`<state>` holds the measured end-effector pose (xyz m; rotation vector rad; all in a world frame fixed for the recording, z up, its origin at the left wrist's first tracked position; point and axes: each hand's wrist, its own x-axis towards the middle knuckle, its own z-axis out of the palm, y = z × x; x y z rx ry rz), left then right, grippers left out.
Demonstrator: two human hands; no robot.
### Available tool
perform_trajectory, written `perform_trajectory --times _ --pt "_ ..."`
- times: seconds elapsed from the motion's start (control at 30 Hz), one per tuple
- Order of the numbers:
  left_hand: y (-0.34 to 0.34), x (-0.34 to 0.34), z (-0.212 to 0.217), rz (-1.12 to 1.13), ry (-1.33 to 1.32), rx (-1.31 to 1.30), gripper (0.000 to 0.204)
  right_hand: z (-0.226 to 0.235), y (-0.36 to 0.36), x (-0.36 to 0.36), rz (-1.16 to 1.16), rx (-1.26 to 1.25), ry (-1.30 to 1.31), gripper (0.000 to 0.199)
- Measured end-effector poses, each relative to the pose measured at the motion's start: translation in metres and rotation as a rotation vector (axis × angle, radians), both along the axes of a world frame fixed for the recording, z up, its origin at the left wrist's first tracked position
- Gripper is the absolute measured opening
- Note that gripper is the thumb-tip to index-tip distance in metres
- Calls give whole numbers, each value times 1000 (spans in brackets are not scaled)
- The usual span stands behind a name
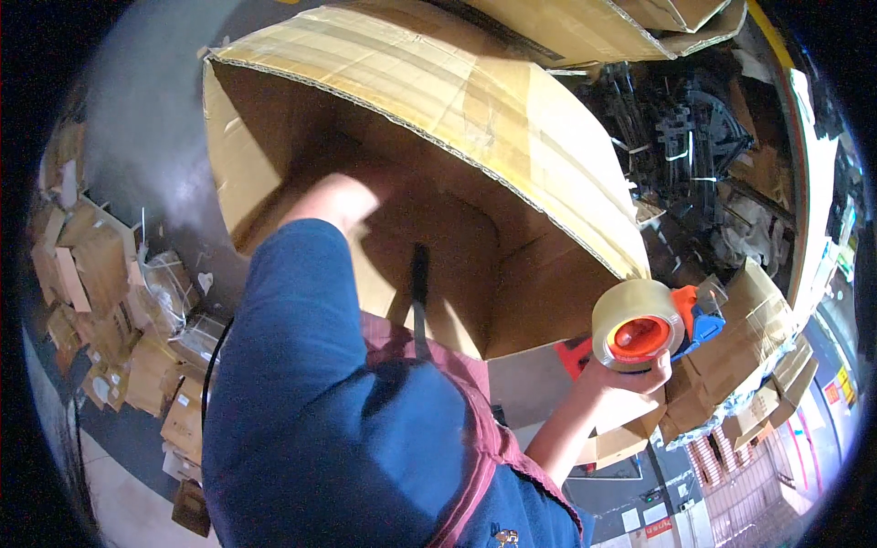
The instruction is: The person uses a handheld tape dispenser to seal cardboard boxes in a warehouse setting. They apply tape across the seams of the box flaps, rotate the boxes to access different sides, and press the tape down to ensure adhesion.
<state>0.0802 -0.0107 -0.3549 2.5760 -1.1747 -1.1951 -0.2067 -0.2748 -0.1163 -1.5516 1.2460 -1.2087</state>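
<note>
A large cardboard box (548, 110) fills the middle, its open side facing me and strips of tape running across its outer face. My left hand (365, 194) reaches into this box; it is blurred and in shadow, so its fingers cannot be made out. To the box's lower right, my right hand (630, 382) is closed round a tape dispenser (700, 321) with orange and blue parts. A thick roll of clear tape (607, 315) with a red core sits on the dispenser, close to the box's lower right corner.
Flattened and folded cartons (100, 256) lie piled at the left. More cardboard (740, 356) stands at the right, below a heap of dark metal parts (681, 137). Another carton (575, 27) lies beyond the box. Grey floor (155, 110) shows at the upper left.
</note>
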Motion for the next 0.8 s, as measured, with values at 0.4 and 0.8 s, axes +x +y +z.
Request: perform_trajectory --times 0.4,0.8 --pt "61 73 -8 268 -287 187 64 38 34 53 -42 177 120 59" --pt "106 109 3 283 -359 264 64 27 33 36 123 -156 297 52"
